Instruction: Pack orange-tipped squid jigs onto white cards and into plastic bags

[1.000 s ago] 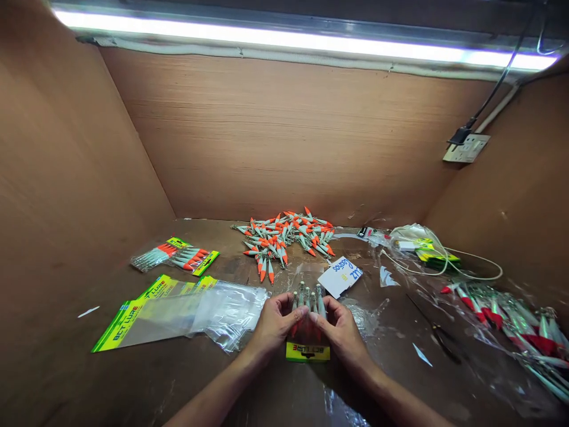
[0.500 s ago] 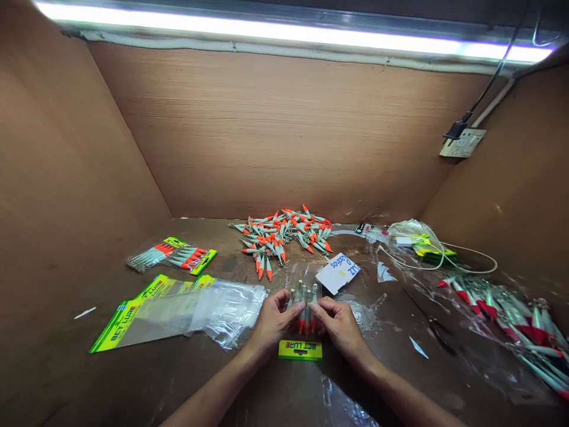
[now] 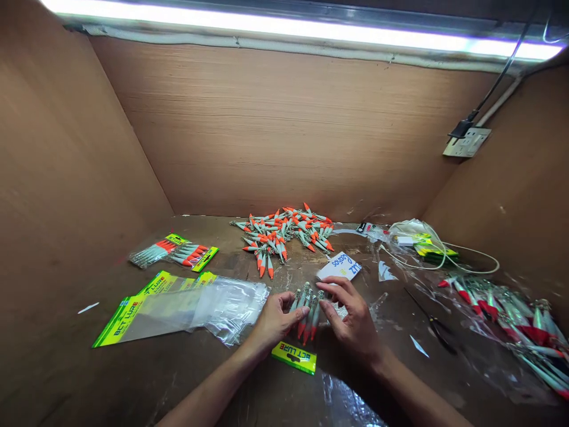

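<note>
Near the front middle of the table is a clear packet of lures (image 3: 306,320), whitish with red tips, under a yellow-green "BCT LURE" header (image 3: 294,357) that faces me. My left hand (image 3: 280,317) pinches the packet's left side, thumb on top. At its right side my right hand (image 3: 351,314) has fingers and thumb spread; whether a fingertip touches the plastic is unclear. Just beyond lies a white card with blue handwriting (image 3: 340,267). To the left, several flat "BCT LURE" bags (image 3: 169,308) overlap one another.
A heap of orange-tipped lures (image 3: 284,234) lies by the back wall. Filled packets (image 3: 178,252) rest at back left. On the right are pliers (image 3: 433,323), a white cable (image 3: 482,255) and red-and-white lures (image 3: 520,320). Plastic scraps (image 3: 351,403) lie in front.
My right hand has let go of the packet's right side and spread its fingers, moving slightly right. The packet has tilted, its header shifting left and toward me, while my left hand keeps its pinch.
</note>
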Motion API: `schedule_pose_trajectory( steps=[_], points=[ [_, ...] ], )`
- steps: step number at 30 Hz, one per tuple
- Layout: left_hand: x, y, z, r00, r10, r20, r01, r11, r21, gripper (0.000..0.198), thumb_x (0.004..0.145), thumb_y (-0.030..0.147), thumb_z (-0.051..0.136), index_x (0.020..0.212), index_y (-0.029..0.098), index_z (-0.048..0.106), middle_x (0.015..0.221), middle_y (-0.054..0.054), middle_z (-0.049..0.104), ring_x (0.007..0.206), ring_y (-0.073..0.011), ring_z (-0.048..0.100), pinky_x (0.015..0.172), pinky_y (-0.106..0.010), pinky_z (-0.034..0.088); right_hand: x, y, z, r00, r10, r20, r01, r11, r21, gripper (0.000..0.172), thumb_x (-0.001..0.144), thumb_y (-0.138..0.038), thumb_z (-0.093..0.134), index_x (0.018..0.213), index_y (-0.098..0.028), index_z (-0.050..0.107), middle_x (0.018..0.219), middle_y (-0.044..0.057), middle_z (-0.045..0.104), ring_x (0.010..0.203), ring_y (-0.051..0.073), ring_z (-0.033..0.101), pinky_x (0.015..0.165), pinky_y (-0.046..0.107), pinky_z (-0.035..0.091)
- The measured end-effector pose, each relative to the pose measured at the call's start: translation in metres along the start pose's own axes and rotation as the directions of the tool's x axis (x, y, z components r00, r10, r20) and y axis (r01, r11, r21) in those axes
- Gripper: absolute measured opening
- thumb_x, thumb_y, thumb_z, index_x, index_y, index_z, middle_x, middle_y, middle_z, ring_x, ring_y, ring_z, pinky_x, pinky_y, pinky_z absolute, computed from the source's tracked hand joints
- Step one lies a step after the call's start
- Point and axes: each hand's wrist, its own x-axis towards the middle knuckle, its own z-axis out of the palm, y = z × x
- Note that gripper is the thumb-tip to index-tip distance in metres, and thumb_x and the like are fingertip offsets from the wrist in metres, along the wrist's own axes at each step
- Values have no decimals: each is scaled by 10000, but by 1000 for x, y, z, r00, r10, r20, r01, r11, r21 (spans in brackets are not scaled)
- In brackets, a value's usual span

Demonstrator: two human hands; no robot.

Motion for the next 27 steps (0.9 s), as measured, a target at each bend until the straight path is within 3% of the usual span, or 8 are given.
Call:
schedule_pose_trajectory(
  steps=[2,7,12,16,21,27],
  points=[
    [0,-2,1,1000,24,13,-24,999,29,327,786,416,753,882,108,698,779,-43,705,691,-182,624,623,-250,441,1,-2,0,998,-30,52,30,1000,0,270,928,-215,578,1177,-242,679,1140,102,624,1079,247,587,928,384,488],
    [0,-4,3,996,87,6,-87,992,91,292,798,390,740,873,111,697,773,-34,693,688,-167,599,616,-240,421,3,-2,4,997,70,25,-69,998,-3,173,906,-214,607,1056,-209,693,1052,86,615,918,213,599,773,321,488],
    [-3,0,8,995,94,-18,-89,978,187,248,810,357,715,900,126,712,764,-26,705,657,-164,604,585,-232,413,5,-5,1,988,151,37,-152,988,5,34,873,-181,642,890,-205,660,954,36,606,831,175,575,726,287,439],
    [-5,3,11,988,127,-85,-98,955,281,238,814,359,709,916,145,721,785,-23,717,659,-165,615,586,-232,415,6,-5,-1,978,203,47,-203,979,4,63,907,-217,616,864,-203,660,923,28,600,812,168,568,707,279,424],
    [-5,4,11,982,139,-131,-85,932,351,243,808,375,710,896,149,731,784,-22,716,673,-177,622,585,-236,409,4,-7,1,991,118,67,-123,990,70,78,919,-201,591,872,-207,652,939,45,603,912,197,579,824,307,443],
    [-5,4,8,990,107,-90,-82,965,248,268,816,400,709,891,143,719,760,-19,705,636,-161,608,567,-227,401,0,-10,2,986,129,103,-140,984,112,80,947,-227,551,944,-214,630,944,50,635,868,192,583,782,305,456]
  ],
)
